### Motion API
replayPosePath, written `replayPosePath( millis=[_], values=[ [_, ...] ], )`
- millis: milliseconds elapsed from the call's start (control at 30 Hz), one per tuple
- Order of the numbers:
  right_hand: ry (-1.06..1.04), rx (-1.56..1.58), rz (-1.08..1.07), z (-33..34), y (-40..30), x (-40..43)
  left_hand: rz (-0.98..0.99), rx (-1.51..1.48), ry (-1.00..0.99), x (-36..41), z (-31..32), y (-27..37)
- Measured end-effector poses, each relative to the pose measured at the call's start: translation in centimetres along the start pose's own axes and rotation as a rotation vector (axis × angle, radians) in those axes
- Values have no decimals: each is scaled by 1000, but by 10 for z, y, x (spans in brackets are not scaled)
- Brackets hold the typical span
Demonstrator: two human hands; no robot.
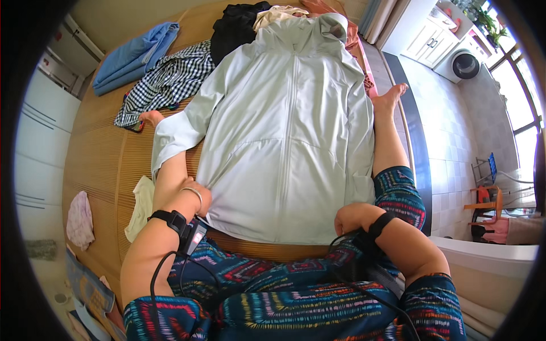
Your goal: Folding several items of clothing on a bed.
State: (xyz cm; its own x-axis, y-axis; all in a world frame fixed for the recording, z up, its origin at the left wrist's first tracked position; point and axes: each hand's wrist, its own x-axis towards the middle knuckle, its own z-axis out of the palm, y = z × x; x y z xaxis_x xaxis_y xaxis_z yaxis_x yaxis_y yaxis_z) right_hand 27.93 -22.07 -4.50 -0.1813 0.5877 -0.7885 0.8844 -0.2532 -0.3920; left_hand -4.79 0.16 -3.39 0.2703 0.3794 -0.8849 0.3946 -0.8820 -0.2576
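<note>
A pale grey hooded zip jacket (273, 162) lies spread front side up on the slatted mat (98, 157), between my outstretched legs. Its hood points away from me and its hem lies near my lap. My left hand (199, 197) is at the jacket's lower left edge, with curled fingers that seem to pinch the fabric, though they are mostly hidden. My right hand (356, 216) touches the lower right corner by the hem, its fingertips tucked down and partly out of sight. The left sleeve lies over my shin; the right sleeve runs down along the jacket's side.
Beyond the left sleeve lie a black-and-white checked garment (170, 76), a folded blue cloth (132, 57) and a black garment (234, 30). A pale yellow cloth (140, 209) and a pinkish cloth (80, 221) are at left. Black cables (155, 273) hang from both wrist straps.
</note>
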Motion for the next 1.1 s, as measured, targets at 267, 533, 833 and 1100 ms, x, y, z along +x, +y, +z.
replayPosePath(
  millis=[267, 533, 833, 1100],
  values=[
    [703, 8, 326, -55, 14, -40, 84, -211, -15, -7, -11, -14],
    [314, -318, 340, -37, 25, -14, -48, -222, -70, 7, -17, 8],
    [969, 1425, -539, -101, 77, -120, 18, -98, 8, 8, -5, 10],
    [1017, 1923, -507, -41, 139, -136, 197, -536, 215, 8, -49, 16]
  ],
)
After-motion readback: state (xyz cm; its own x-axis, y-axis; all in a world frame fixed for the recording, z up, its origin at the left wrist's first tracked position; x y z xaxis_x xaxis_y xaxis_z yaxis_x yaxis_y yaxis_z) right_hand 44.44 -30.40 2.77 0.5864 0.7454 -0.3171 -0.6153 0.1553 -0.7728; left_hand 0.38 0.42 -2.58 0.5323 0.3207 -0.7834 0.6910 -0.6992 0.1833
